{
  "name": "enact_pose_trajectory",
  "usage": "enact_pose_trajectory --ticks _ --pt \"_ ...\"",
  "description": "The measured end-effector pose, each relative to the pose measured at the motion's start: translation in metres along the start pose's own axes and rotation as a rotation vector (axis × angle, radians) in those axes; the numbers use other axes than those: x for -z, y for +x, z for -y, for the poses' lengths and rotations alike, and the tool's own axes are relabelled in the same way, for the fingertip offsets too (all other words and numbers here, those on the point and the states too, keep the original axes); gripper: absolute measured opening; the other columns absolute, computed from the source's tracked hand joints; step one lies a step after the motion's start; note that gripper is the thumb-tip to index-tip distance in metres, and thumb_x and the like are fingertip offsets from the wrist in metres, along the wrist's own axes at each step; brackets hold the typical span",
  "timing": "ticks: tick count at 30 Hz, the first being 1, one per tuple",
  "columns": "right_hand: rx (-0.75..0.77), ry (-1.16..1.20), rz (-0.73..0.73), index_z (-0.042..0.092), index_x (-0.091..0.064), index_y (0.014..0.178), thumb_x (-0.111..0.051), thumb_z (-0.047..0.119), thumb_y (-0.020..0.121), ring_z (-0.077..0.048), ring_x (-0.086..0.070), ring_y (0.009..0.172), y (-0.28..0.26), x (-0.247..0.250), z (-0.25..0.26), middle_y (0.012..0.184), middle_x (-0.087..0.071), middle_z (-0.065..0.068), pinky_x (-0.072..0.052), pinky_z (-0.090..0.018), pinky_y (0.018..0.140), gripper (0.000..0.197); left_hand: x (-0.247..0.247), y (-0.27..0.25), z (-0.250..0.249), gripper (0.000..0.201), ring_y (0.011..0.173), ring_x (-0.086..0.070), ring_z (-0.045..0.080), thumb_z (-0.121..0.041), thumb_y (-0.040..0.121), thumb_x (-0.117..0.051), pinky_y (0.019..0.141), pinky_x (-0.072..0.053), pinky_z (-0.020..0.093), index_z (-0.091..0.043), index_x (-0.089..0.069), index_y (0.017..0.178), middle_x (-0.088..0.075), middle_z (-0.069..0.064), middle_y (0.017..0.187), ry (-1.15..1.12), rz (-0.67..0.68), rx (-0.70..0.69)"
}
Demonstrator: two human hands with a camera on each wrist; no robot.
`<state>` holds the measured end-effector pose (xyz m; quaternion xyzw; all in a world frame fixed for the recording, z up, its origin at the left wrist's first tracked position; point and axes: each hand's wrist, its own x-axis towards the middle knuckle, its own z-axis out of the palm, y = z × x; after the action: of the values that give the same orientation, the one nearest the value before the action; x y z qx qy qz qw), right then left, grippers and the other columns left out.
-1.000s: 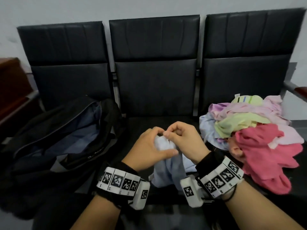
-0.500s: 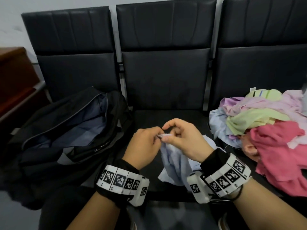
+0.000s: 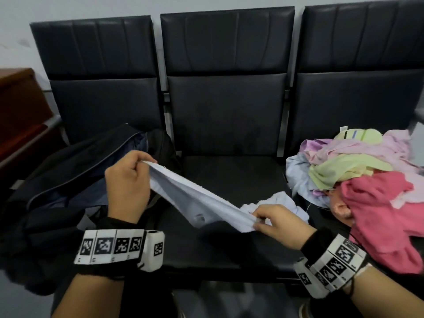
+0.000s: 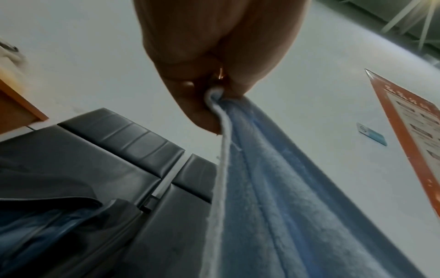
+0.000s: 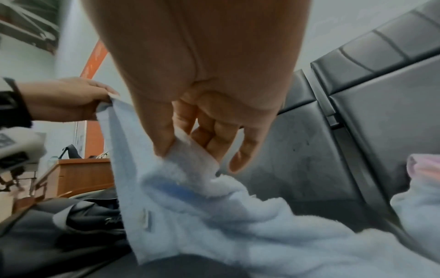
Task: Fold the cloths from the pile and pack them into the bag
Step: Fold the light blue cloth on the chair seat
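A pale blue cloth (image 3: 197, 198) stretches over the middle seat between my two hands. My left hand (image 3: 128, 180) pinches one corner high up, above the open black bag (image 3: 75, 171) on the left seat. The same pinch shows in the left wrist view, left hand (image 4: 214, 90) on the cloth (image 4: 273, 197). My right hand (image 3: 273, 216) pinches the cloth's edge lower and to the right, with the loose end bunched behind it. In the right wrist view my right hand (image 5: 188, 143) holds the cloth (image 5: 202, 197) between thumb and fingers. The pile of cloths (image 3: 358, 180) lies on the right seat.
Three black padded seats (image 3: 224, 111) stand in a row against a pale wall. A brown wooden desk (image 3: 18, 115) sits at the far left. An orange-framed poster (image 4: 409, 131) hangs on the wall.
My hands were pinching the bunched cloth close together. They have drawn apart, the left up and leftward, the right down and rightward, pulling an edge of the cloth taut.
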<state>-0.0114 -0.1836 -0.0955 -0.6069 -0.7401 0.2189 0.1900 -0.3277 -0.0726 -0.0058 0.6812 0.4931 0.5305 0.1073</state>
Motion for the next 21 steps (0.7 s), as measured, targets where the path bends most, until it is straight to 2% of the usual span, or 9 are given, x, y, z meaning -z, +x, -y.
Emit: enact_pose_trajectory --ticks 2,4,6,8,10,12,15,18,21 --pt "0.021 -0.163 -0.050 0.015 -0.059 0.077 -0.064 0.018 0.089 -0.004 -0.050 0.073 0.005 0.012 -0.004 0.082 -0.059 0.002 -0.033 -0.025 0.074 0.014 0.006 0.002 0.005 0.030 0.073 -0.059 0.008 -0.001 0.084 -0.044 0.067 -0.041 0.007 -0.020 -0.067 0.078 -0.067 -0.006 0.075 0.013 -0.053 0.029" --pt "-0.014 -0.318 -0.077 0.015 -0.064 0.084 -0.062 0.020 0.091 -0.017 -0.058 0.085 0.010 0.027 -0.009 0.088 -0.063 -0.001 -0.035 -0.027 0.081 0.009 0.013 0.002 0.013 0.028 0.075 -0.058 0.007 -0.002 0.085 -0.045 0.068 -0.041 0.009 -0.016 -0.067 0.080 -0.068 -0.001 0.077 0.039 -0.097 0.085" --pt "-0.102 -0.357 -0.158 0.013 -0.067 0.085 -0.060 0.020 0.094 -0.021 -0.058 0.088 0.012 0.038 -0.014 0.087 -0.065 -0.002 -0.035 -0.027 0.088 0.013 0.020 0.002 0.023 0.026 0.076 -0.057 0.006 -0.003 0.085 -0.045 0.073 -0.041 0.016 -0.013 -0.069 0.082 -0.068 0.003 0.079 0.088 -0.129 0.149" --pt "-0.140 -0.206 -0.295 0.012 -0.068 0.081 -0.062 0.017 0.094 -0.020 -0.059 0.083 0.014 0.048 -0.010 0.081 -0.067 -0.001 -0.040 -0.028 0.087 0.014 0.024 0.000 0.034 0.025 0.082 -0.061 0.018 -0.004 0.088 -0.046 0.078 -0.043 0.027 -0.010 -0.070 0.086 -0.069 0.008 0.081 0.177 -0.115 0.213" --pt "-0.104 0.058 -0.465 0.018 -0.068 0.080 -0.063 0.013 0.092 -0.010 -0.062 0.077 0.019 0.058 0.005 0.075 -0.067 0.006 -0.044 -0.018 0.075 0.014 0.024 -0.004 0.041 0.023 0.089 -0.063 0.034 -0.004 0.092 -0.048 0.083 -0.046 0.037 -0.009 -0.071 0.091 -0.071 0.015 0.086 0.286 0.008 0.248" --pt "0.004 0.273 -0.573 0.027 -0.068 0.081 -0.062 0.013 0.091 -0.001 -0.062 0.071 0.028 0.069 0.032 0.073 -0.068 0.010 -0.043 -0.008 0.066 0.018 0.019 -0.007 0.041 0.023 0.092 -0.065 0.037 -0.004 0.092 -0.050 0.084 -0.048 0.041 -0.010 -0.072 0.093 -0.072 0.017 0.089 0.324 0.153 0.256" --pt "0.169 0.404 -0.569 0.029 -0.069 0.084 -0.062 0.024 0.091 0.001 -0.059 0.069 0.044 0.076 0.073 0.075 -0.068 0.010 -0.044 -0.009 0.065 0.011 0.004 -0.010 0.025 0.025 0.085 -0.066 0.028 -0.003 0.092 -0.051 0.072 -0.046 0.031 -0.015 -0.073 0.088 -0.073 0.010 0.084 0.233 0.283 0.208" --pt "0.160 0.388 -0.479 0.029 -0.069 0.084 -0.063 0.026 0.092 0.000 -0.059 0.069 0.055 0.070 0.091 0.073 -0.066 0.010 -0.044 -0.013 0.067 0.011 -0.014 -0.016 -0.004 0.029 0.078 -0.063 -0.001 0.001 0.092 -0.049 0.064 -0.042 0.010 -0.021 -0.068 0.095 -0.069 -0.005 0.087 0.033 0.395 0.175" --pt "0.119 0.312 -0.368 0.027 -0.069 0.085 -0.061 0.027 0.094 -0.006 -0.064 0.076 0.057 0.057 0.095 0.077 -0.069 0.008 -0.051 -0.026 0.071 0.013 -0.026 -0.021 -0.032 0.039 0.078 -0.060 -0.004 0.005 0.090 -0.046 0.069 -0.046 0.015 -0.024 -0.061 0.112 -0.065 -0.008 0.092 -0.156 0.471 0.140"
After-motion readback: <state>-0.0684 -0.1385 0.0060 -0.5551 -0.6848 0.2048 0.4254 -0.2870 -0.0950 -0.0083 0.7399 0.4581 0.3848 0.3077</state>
